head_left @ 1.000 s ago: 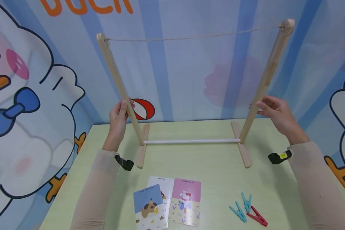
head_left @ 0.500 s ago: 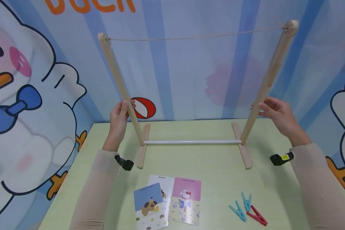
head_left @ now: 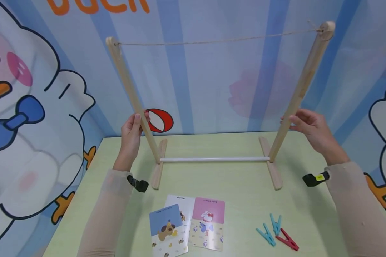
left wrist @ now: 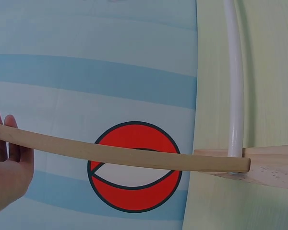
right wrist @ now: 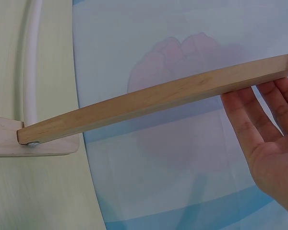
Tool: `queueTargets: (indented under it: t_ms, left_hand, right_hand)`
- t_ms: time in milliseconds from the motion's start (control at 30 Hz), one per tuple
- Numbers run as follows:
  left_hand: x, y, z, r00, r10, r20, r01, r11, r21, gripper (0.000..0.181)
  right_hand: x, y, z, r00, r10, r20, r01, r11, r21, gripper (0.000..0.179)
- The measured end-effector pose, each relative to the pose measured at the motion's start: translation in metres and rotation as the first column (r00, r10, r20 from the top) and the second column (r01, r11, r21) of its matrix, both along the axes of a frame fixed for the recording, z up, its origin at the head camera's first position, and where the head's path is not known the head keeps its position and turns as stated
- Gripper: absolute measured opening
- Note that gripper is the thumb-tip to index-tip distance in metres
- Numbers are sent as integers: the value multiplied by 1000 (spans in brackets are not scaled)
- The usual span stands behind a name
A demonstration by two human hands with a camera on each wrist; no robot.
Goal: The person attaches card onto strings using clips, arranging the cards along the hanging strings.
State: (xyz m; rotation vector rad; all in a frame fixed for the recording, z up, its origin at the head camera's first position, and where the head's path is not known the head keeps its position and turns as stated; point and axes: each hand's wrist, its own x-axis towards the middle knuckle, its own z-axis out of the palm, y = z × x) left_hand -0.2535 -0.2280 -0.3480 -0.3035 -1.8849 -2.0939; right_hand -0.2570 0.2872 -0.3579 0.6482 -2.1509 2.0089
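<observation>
A wooden stand with two posts is on the table, a string [head_left: 193, 43] running between the post tops and a white rod [head_left: 212, 159] joining the bases. My left hand [head_left: 130, 137] grips the left post [head_left: 125, 78], thumb on the near side and fingertips showing beyond it. On the other side, my right hand [head_left: 313, 130] holds the right post [head_left: 303, 78] between thumb and fingers. Both posts lean outward in the head view. Each is set on a flat wooden foot [head_left: 274, 175]. In the right wrist view, several fingers [right wrist: 245, 122] touch the post's underside.
Three picture cards lie near the front: a blue one [head_left: 167, 228], a white one [head_left: 186, 205] partly covered, and a pink one [head_left: 208, 223]. To their right are two blue clothespins [head_left: 266, 235] and a red clothespin [head_left: 287, 240]. A printed backdrop [head_left: 209, 89] hangs behind the table [head_left: 238, 200].
The left post's top has shifted slightly left together with my left hand. My right hand and the right post moved slightly right. Cards and clothespins stay in place.
</observation>
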Motion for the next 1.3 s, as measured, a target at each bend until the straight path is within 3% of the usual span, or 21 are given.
queueTargets:
  t_ms: [233, 600, 967, 1300]
  left_hand:
    - [4, 0, 1, 1000, -10, -3, 10, 1000, 13, 41]
    - [-3, -6, -12, 1000, -5, -25, 6, 999, 31, 42]
    - [7, -4, -6, 1000, -22, 1, 22, 999, 37, 42]
    - [3, -7, -12, 1000, -14, -3, 14, 999, 43, 43]
  right_hand:
    - [2, -1, 0, 1000, 6, -8, -6, 1000, -16, 29]
    - [8, -4, 0, 1000, 8, -4, -8, 1000, -27, 29]
    - [11, -4, -4, 1000, 20, -4, -20, 998, -61, 29]
    - [13, -4, -4, 1000, -6, -9, 6, 999, -44, 29]
